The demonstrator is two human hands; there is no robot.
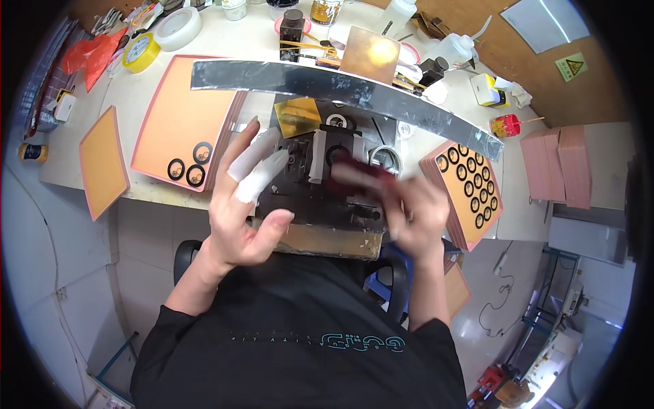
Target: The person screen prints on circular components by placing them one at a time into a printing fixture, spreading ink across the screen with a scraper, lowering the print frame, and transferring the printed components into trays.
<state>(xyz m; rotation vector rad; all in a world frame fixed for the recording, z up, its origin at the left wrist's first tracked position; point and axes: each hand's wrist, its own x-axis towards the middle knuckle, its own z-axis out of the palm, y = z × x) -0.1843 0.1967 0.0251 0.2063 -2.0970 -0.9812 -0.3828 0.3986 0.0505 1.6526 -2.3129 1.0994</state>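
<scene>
My left hand [242, 215] is raised on the left of a dark work fixture [296, 198], fingers spread and nothing in them. White wraps cover two of its fingers. My right hand [421, 213] is closed round one end of a dark red block-shaped tool [357, 178], and both are smeared by motion. The tool hangs over the fixture and partly hides it. A black ring [335, 155] lies on the fixture just beyond the tool, between pale strips. Right of it stands a round metal tin [385, 159].
A pink-edged tray [180, 109] at left bears 3 black rings; a tray stack [463, 218] at right bears several. A long dark bar [327, 87] spans beyond the fixture. Tape rolls [141, 53], a brown bottle [292, 31] and a red cup [505, 125] stand farther back.
</scene>
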